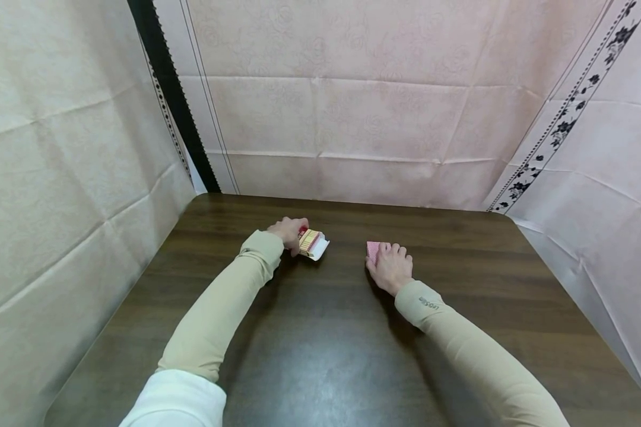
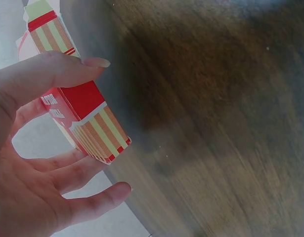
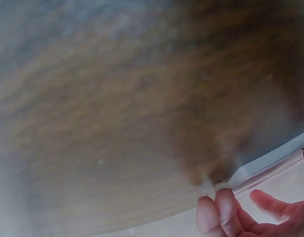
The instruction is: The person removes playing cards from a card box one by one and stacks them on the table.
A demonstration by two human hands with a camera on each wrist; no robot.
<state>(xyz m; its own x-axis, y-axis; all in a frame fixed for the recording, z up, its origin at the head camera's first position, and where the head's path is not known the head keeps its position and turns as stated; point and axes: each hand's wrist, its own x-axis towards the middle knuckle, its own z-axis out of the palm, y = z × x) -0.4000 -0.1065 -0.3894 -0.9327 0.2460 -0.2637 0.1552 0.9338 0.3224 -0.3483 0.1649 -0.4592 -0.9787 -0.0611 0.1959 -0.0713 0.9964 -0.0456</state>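
Observation:
My left hand [image 1: 287, 230] grips a small red and cream striped cardboard box [image 1: 311, 240] over the far half of the table. In the left wrist view the thumb lies across the box's red band, with fingers along its other side. A white flap [image 1: 319, 248] stands open at the box's right end. To the right, my right hand [image 1: 392, 270] holds a pink patterned deck of cards [image 1: 372, 249] low over the tabletop. The right wrist view shows fingertips [image 3: 225, 195] curled at the deck's end, and its white side edge; the palm covers part of it.
The dark wood-grain table [image 1: 310, 332] has rounded far corners. Pale creased cloth [image 1: 342, 118] hangs behind it, with more cloth at both sides. A black strip [image 1: 176, 95] runs down at the back left, and a floral border [image 1: 566, 112] at the back right.

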